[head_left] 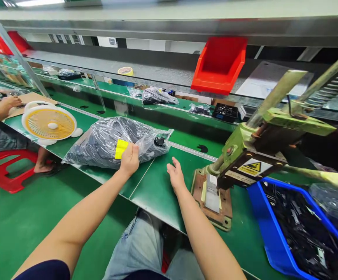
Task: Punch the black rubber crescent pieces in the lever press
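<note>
One full bag [104,132] of clear plastic, packed with dark pieces, lay on the green bench [151,190], left of the press [234,146] and beside the white-and-yellow fan [52,124]. Left hand [130,160] closed on its near side, just by the yellow label [120,148]; right hand [176,175] empty and open, fingers apart, between bag and press. Judged fairly heavy: soft skin, lumpy load, likely to sag and shift if lifted by one pinch. Film looked slick and thin, perhaps easily torn by hard edges inside. Best hold: gathered plastic at the narrow right end, other palm beneath the bulk. Loose film there showed a black piece close to the end; whether sealed, could not tell. Rightward, the press base blocked the bench, with a blue bin [263,223] of black parts beyond. Small black piece [203,148] behind, near the metal strip. Leftward, the fan crowded the bag; past it, a co-worker's hand [11,102].
</note>
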Demonstrator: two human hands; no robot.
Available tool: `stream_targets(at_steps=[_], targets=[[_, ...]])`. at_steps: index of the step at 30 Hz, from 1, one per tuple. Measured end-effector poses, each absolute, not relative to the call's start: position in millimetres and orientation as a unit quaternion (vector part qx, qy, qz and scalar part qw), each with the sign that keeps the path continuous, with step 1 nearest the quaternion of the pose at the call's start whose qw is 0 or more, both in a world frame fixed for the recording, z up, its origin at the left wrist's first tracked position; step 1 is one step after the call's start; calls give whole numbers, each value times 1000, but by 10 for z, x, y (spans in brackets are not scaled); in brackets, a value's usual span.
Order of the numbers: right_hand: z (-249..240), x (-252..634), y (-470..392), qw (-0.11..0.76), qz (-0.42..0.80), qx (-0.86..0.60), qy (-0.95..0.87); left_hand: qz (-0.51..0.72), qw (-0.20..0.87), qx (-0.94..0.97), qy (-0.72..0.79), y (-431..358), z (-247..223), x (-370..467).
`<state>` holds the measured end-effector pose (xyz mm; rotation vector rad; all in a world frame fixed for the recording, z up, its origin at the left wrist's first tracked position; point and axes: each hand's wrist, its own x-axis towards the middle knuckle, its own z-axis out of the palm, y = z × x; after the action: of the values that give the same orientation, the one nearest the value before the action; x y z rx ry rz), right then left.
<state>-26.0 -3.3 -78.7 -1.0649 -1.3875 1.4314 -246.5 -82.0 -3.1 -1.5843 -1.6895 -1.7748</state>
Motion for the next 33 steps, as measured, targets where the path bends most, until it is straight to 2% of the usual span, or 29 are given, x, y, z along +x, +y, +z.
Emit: stream_targets(at_steps=[5, 9, 12, 20, 26, 33], targets=[[-925, -409, 230, 480, 545, -461, -510, -554, 117, -604, -561, -1156, -240, -2451], [-960, -577, 294, 504, 517, -468, -509, -421, 142, -707, -550, -1357, -292, -2434], [-971, -645, 327, 509, 499, -461, -528, -333, 140, -764, -535, -1437, -311, -2408], [-1008, -622, 326, 496, 422, -488, -580, -239, 145, -782, -556, -1419, -511, -2463], [-959, -547, 258, 494, 340, -535, -595, -223, 135, -782, -567, -1426, -540, -2512], [-913, -510, 145, 510, 290, -552, -593, -283, 128, -805, -506, -1728, -513, -2372]])
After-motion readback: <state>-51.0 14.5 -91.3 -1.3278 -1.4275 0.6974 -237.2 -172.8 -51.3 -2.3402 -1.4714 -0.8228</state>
